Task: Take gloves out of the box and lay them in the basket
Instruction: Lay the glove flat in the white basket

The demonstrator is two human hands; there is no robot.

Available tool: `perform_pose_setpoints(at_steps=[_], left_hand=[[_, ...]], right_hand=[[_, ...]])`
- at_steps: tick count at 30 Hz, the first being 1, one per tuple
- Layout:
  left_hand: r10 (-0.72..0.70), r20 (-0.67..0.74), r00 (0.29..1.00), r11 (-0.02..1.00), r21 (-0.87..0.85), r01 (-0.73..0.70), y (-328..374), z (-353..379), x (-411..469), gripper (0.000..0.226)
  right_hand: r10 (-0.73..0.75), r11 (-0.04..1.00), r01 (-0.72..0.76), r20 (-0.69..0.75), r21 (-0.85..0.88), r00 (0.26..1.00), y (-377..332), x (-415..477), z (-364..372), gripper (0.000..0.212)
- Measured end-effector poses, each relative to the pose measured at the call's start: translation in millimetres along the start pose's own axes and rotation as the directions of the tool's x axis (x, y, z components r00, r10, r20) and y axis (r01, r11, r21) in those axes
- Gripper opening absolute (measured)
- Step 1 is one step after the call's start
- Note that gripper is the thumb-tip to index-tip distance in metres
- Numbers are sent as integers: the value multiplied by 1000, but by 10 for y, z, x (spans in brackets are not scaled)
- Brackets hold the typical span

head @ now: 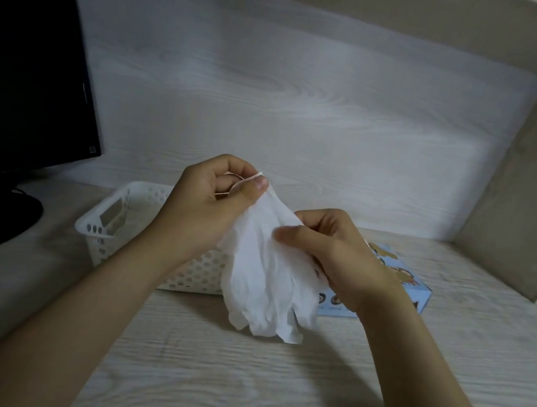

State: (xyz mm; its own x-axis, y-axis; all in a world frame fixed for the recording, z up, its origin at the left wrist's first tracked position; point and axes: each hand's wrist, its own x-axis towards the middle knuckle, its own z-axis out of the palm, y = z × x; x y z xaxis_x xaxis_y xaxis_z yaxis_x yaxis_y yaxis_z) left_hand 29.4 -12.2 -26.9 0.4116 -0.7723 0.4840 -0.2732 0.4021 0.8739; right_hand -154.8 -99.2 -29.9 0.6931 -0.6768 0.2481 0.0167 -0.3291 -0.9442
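Above the desk (273,388), both bare forearms reach forward from the bottom corners and meet near the middle, holding a white glove (266,270) in the air between them. The left hand (210,203) is the higher one, its back turned to the camera and its wrist bent slightly inward; thumb and forefinger are pinched together on the glove's rolled cuff at the top, with the other fingers curled loosely into the palm. The right hand (338,254) sits lower and just to the right, knuckles up, thumb pointing left across the thin material and pressed against the curled fingers behind it, so it too is closed on the glove, at its upper right edge. From these two grips the glove hangs down crumpled, its finger ends dangling free over the desk. Behind the left wrist stands the white perforated basket (118,216), partly hidden by the arm and the glove; what lies inside it cannot be made out. Under and behind the right hand lies the light blue box (398,285), flat on the desk just right of the basket. A dark monitor (31,69) stands at far left.
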Motion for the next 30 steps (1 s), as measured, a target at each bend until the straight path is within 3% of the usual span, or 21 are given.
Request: perform_pose_setpoints(at_steps=[5, 8, 12, 15, 18, 20, 25, 28, 30], left_hand=[[-75, -83, 994, 996, -62, 70, 11, -40, 31, 15], [-128, -162, 978, 991, -43, 123, -55, -89, 88, 16], [-201, -208, 957, 980, -28, 199, -88, -163, 139, 14], [-282, -219, 934, 957, 6, 291, -57, -194, 166, 19], [-212, -310, 927, 942, 187, 278, -38, -223, 167, 21], [-100, -346, 933, 914, 340, 223, -36, -268, 146, 20], [65, -319, 946, 786, 601, 148, -102, -469, 160, 31], [5, -301, 953, 732, 651, 202, -147, -554, 164, 40], [-51, -299, 953, 658, 707, 257, -165, -612, 166, 34]], right_hand=[[35, 989, -24, -73, 147, 997, 12, 28, -35, 26], [99, 986, -79, -136, 145, 986, 8, 31, -18, 16], [19, 993, -56, -332, -103, 943, 83, 128, 22, 12], [-171, 930, -16, -468, -368, 867, 102, 255, 68, 5], [-384, 766, 51, -392, -641, 836, 58, 417, 154, 5], [-438, 661, 64, -315, -748, 842, 49, 550, 211, 9], [-409, 521, 83, -163, -849, 898, -27, 870, 358, 21], [-358, 490, 93, -103, -867, 928, -30, 1064, 424, 18], [-293, 480, 100, -53, -871, 955, -5, 1185, 465, 19]])
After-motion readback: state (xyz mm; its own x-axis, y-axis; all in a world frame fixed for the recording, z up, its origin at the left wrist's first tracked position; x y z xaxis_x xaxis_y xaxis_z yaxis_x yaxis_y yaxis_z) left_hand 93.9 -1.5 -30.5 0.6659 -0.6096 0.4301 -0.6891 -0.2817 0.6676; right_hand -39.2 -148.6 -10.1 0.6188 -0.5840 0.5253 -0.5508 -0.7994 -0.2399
